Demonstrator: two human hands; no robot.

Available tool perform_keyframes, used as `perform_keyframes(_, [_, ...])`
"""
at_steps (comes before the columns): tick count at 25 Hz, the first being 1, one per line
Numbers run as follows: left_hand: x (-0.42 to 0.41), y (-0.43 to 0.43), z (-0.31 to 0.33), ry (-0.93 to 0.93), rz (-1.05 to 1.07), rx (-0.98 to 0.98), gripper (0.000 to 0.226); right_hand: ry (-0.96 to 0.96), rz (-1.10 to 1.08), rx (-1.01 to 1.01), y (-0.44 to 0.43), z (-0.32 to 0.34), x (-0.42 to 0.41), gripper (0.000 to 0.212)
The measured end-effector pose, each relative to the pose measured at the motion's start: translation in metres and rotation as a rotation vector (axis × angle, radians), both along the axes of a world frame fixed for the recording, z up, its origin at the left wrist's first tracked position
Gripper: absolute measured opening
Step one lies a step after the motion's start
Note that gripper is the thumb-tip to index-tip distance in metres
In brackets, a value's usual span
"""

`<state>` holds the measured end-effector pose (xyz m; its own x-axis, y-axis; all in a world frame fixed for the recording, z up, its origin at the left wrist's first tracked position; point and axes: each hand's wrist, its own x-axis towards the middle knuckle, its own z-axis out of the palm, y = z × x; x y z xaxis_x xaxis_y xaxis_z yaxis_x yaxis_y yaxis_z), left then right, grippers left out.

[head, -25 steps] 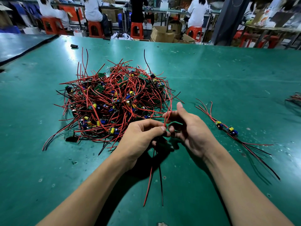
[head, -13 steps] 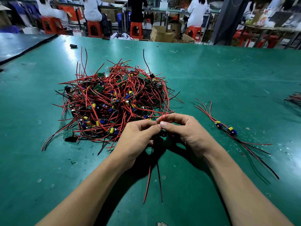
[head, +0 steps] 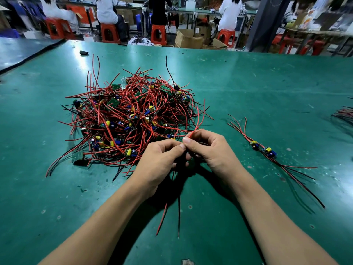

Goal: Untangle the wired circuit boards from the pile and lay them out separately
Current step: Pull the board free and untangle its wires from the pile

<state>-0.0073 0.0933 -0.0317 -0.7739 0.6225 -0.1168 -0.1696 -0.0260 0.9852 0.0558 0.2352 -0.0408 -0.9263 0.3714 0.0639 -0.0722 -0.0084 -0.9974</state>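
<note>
**While both hands pinch, draw slowly**

As thumb and forefinger of the right hand (head: 208,150) clamp two red wires (head: 197,121) and the left hand (head: 162,159) curls round them lower down, their board hidden, pull gently away from the pile (head: 129,119), watching for snags. Then lay it beside the freed boards (head: 263,149) on the table (head: 248,83).

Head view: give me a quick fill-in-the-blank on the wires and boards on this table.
The pile lies on a ____ table. The right hand pinches a ____ wire. The laid-out boards lie to the pile's ____. Below the left hand hang ____ wire ends.
Missing: green; red; right; two.
</note>
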Motion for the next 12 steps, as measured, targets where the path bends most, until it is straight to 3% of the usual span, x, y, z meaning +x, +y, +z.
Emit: perform_keyframes(12, [0.002, 0.01, 0.001, -0.015, 0.086, 0.003, 0.017, -0.008, -0.341, 0.102, -0.002, -0.008, -0.021, 0.025])
